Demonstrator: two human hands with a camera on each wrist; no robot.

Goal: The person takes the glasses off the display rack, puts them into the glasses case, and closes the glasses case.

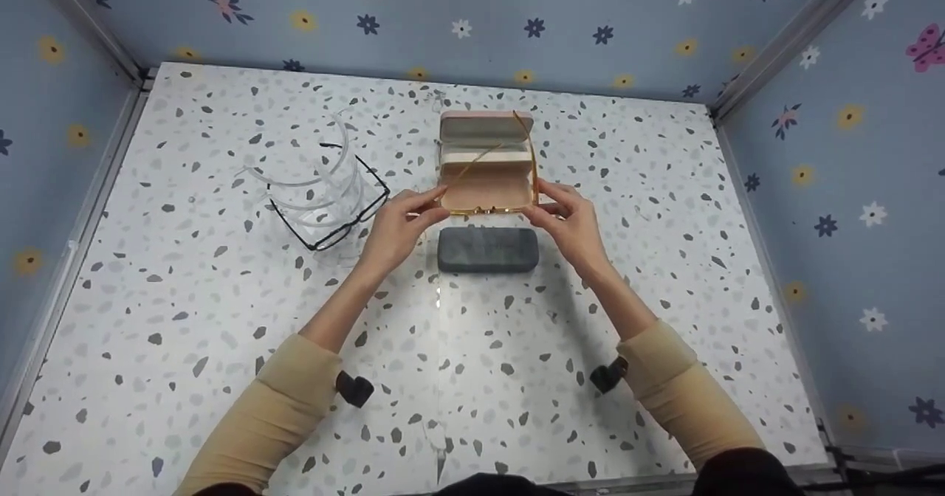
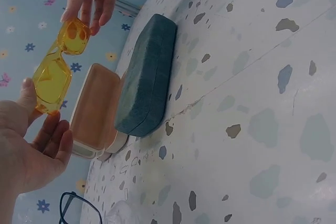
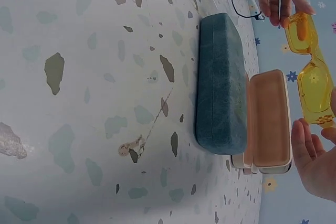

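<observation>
Yellow-lensed sunglasses (image 2: pixel 52 77) are held up by both hands, one at each end of the frame, temples unfolded and pointing away. My left hand (image 1: pixel 399 228) pinches the left end between thumb and fingers. At the opposite end, my right hand (image 1: pixel 570 223) pinches the frame the same way. Beyond and below the glasses, an open eyeglass case (image 1: pixel 487 123) with a pinkish-tan lining stands with its lid raised; the sunglasses overlap it in the head view. Just nearer lies a closed blue-grey eyeglass case (image 1: pixel 488 250).
Left of the cases, black-framed eyeglasses (image 1: pixel 317 246) rest on a clear plastic stand (image 1: pixel 339 193) with curved arms. The speckled table (image 1: pixel 221 319) is bounded by flowered panels (image 1: pixel 458 31) at the back and sides.
</observation>
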